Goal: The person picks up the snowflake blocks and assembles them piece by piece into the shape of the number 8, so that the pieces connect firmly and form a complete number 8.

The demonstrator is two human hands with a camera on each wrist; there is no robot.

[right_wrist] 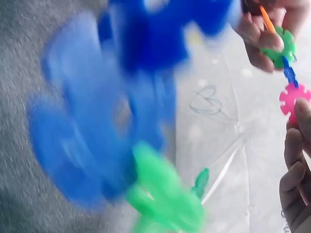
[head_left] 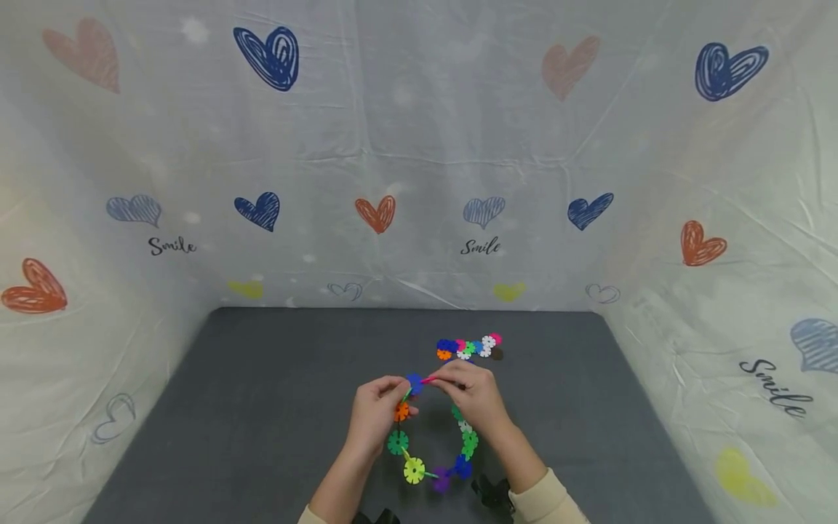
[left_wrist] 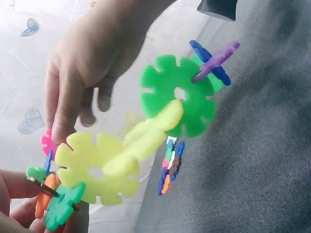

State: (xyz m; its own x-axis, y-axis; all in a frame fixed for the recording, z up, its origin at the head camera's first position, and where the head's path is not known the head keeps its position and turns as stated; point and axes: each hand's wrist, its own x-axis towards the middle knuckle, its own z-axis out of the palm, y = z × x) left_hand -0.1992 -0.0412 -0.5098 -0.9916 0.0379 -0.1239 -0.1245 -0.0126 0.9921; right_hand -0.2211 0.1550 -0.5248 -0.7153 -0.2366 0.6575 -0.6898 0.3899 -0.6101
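A chain of notched plastic snowflake discs hangs between my two hands, with a yellow disc (head_left: pixel 414 471) and a purple disc (head_left: pixel 441 480) at its low point. My left hand (head_left: pixel 375 413) pinches a green disc (right_wrist: pixel 286 47) beside an orange disc (head_left: pixel 401 413). With thumb and fingertips my right hand (head_left: pixel 476 397) grips a pink disc (right_wrist: pixel 294 99), which meets the edge of a blue disc (head_left: pixel 414 383). The chain's other side runs below the right hand through green discs (head_left: pixel 469 442) and a dark blue disc (head_left: pixel 463 466). Large blue discs (right_wrist: pixel 87 116) blur close to the right wrist camera.
Beyond the hands, a small group of loose discs (head_left: pixel 465 349) lies on the dark grey table (head_left: pixel 262 407), in several colours. A white cloth (head_left: pixel 419 145) printed with hearts closes off the back and sides. Black wrist gear (head_left: pixel 492 493) shows by the right sleeve.
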